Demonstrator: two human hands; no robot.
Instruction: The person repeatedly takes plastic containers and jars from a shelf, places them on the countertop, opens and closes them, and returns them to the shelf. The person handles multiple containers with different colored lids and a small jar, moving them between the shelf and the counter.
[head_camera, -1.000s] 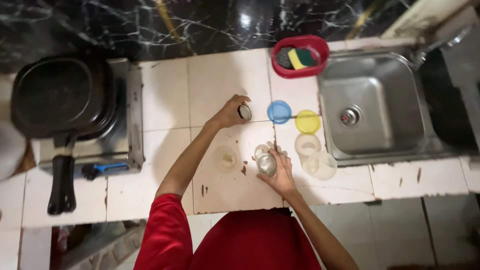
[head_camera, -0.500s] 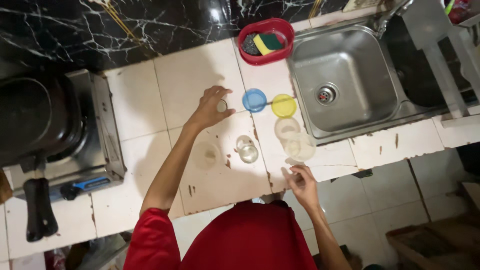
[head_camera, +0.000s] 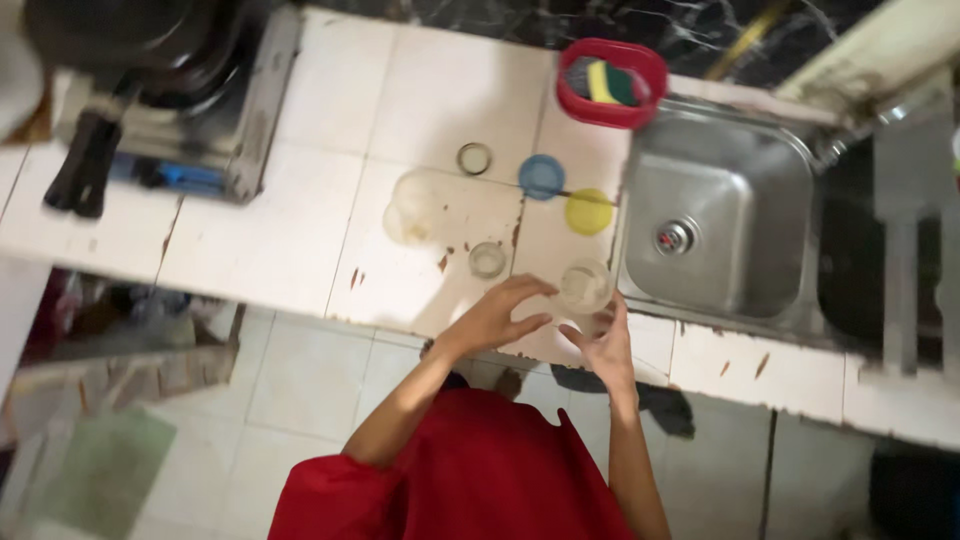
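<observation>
A: Going left to right. The stove (head_camera: 190, 110) with a black pan (head_camera: 120, 50) is sitting at the far left, well apart from both hands.

B: And mid-counter (head_camera: 290, 250)?

A: A cloudy plastic jar (head_camera: 412, 205) is lying there, with a metal ring (head_camera: 474, 158) and a small glass jar (head_camera: 487, 260) standing open near it.

B: Hands?

A: The left hand (head_camera: 497, 318) is curling, fingers half spread, holding nothing. The right hand (head_camera: 605, 345) is cupping up under a clear jar (head_camera: 585, 285) at the counter's front edge, probably steadying it. Blue lid (head_camera: 541, 176) and yellow lid (head_camera: 589, 211) are lying beside the sink (head_camera: 720, 225).
</observation>
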